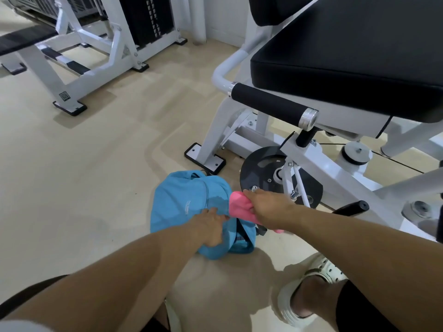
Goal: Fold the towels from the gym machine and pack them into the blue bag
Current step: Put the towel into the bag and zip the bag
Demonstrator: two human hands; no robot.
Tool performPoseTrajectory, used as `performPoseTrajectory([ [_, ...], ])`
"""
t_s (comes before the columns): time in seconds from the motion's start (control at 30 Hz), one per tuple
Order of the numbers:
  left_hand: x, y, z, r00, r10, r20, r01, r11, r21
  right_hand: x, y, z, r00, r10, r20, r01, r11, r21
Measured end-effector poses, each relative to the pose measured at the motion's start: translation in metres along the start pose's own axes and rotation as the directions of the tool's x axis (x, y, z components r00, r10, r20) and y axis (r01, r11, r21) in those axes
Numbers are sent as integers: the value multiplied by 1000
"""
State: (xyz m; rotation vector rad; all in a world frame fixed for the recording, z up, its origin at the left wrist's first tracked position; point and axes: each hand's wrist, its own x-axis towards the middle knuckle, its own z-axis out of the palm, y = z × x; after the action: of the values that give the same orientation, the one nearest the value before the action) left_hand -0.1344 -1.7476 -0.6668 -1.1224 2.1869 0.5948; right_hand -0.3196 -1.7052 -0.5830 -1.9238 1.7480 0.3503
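Both your arms reach forward and down, bare from the elbows, and converge toward the floor ahead of you. Your left hand (pixel 211 228) lies palm down with the fingers spread and slightly curled, pressing on the bag (pixel 182 207); the wrist is straight and the forearm runs up from the lower left. Your right hand (pixel 268 209) sits just beside it, to the right and a little farther out, knuckles up, fingers closed around the towel (pixel 239 204). The right forearm comes in from the lower right edge. Your right foot (pixel 309 293), in a pale sandal, is planted below that arm.
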Motion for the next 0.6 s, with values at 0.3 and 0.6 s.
performPoseTrajectory([
  [0.3, 29, 31, 27, 984, -45, 172, -23, 927, 374, 31, 12, 55, 969, 227, 93, -227, 974, -14],
  [0.6, 45, 30, 55, 969, -238, 63, 201, 915, 350, 59, 3, 70, 944, 216, 248, -258, 955, 149],
])
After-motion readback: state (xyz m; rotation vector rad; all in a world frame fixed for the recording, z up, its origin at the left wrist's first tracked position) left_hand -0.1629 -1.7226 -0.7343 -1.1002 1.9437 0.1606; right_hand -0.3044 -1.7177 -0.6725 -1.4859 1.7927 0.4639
